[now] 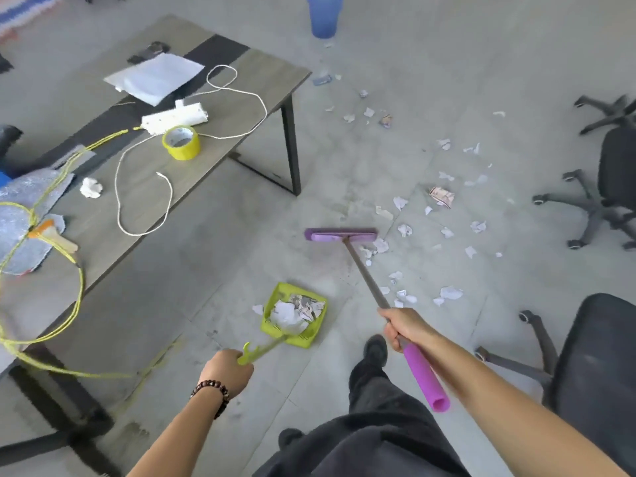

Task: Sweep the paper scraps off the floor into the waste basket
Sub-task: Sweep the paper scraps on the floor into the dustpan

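Observation:
My right hand [404, 327] grips the shaft of a purple broom just above its purple foam grip. The broom head [340, 234] rests on the grey floor ahead of me, beside several white paper scraps [451, 292] that spread to the right and far toward a blue waste basket [323, 15] at the top. My left hand [227, 370] holds the handle of a lime-green dustpan [275, 297], which sits on the floor and holds torn paper. One scrap lies just left of the dustpan.
A wooden desk [130, 256] on the left carries papers, yellow tape, cord and bubble wrap. Two black office chairs stand at the right, one far [616, 173] and one near [592, 380]. My dark-trousered legs and shoe [375, 349] are between my arms.

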